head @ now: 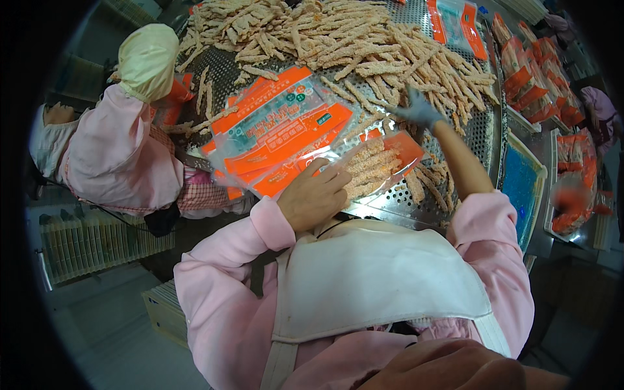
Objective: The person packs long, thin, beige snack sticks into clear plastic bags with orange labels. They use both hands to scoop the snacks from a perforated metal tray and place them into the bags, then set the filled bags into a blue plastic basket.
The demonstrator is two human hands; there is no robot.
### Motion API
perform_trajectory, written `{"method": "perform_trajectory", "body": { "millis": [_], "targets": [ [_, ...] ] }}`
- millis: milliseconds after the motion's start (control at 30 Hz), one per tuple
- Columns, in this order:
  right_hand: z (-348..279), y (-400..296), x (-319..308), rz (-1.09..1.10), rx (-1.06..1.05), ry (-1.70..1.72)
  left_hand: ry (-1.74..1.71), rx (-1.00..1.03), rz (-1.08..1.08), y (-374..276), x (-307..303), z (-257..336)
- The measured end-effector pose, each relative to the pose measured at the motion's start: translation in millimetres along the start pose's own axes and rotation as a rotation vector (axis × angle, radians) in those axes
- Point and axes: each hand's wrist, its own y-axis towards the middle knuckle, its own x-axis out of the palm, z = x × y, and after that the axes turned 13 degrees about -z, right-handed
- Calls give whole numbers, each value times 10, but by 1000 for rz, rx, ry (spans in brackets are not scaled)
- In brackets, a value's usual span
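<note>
My left hand (317,195), bare, grips the near end of a clear and orange plastic bag (412,148). Several breaded strips (373,168) lie side by side inside that bag, which slants across the front of the perforated metal table (480,134). My right hand (421,109) wears a grey-blue glove and is slightly blurred. Its fingers are spread over the near side of a large pile of breaded strips (341,36), with no strip plainly in its grasp. Left of the filled bag, a stack of flat printed bags (282,129) rests on the table, partly under it.
Another person's pink sleeve (122,151) and pale sleeve cover (148,61) are at the left. Filled bags (536,78) stand in trays at the right, near a blue-bottomed tray (521,175). Another flat bag (458,24) lies at the far right. Loose strips (431,185) lie near the front edge.
</note>
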Motion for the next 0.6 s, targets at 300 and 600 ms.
{"method": "perform_trajectory", "body": {
  "millis": [300, 600],
  "targets": [
    [30, -74, -50, -149, -109, -139, -32, 166, -53, -264, 15, 54],
    [-209, 291, 112, 1, -62, -342, -112, 105, -127, -3, 8, -174]
  ]
}}
